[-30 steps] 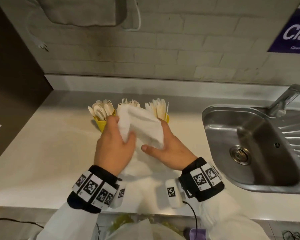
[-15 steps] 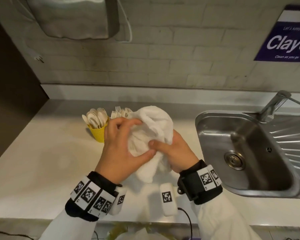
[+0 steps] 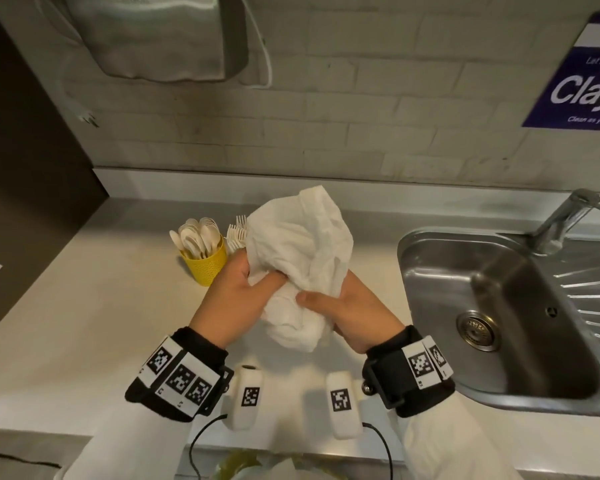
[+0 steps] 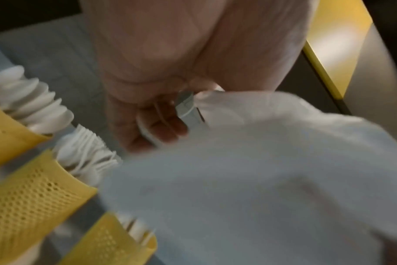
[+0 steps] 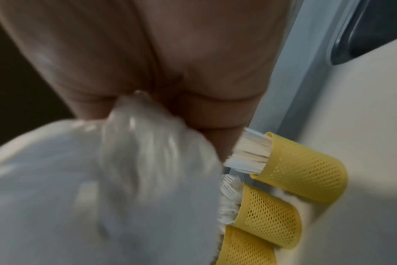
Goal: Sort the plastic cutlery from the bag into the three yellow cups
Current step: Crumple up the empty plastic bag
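Observation:
Both hands hold a crumpled white plastic bag (image 3: 302, 258) above the counter, in front of the cups. My left hand (image 3: 243, 289) grips its left side, my right hand (image 3: 336, 306) grips its lower right. In the head view a yellow cup (image 3: 207, 263) full of white spoons (image 3: 198, 237) stands at the left; white forks (image 3: 238, 233) peek out beside the bag, their cup hidden behind it. The right wrist view shows three perforated yellow cups in a row: knives (image 5: 249, 152) in one cup (image 5: 306, 175), forks in the middle cup (image 5: 270, 211), a third cup (image 5: 247, 247) below. Bag (image 4: 249, 179) fills the left wrist view.
A steel sink (image 3: 506, 306) with a tap (image 3: 565, 220) lies to the right. The pale counter (image 3: 84, 306) runs left to a dark panel. A steel dispenser (image 3: 160, 32) hangs on the tiled wall above, with a purple sign (image 3: 582, 77) at right.
The bag went from a flat sheet held in front of the cups to a bunched ball. Both hands closed in on it and drew it nearer.

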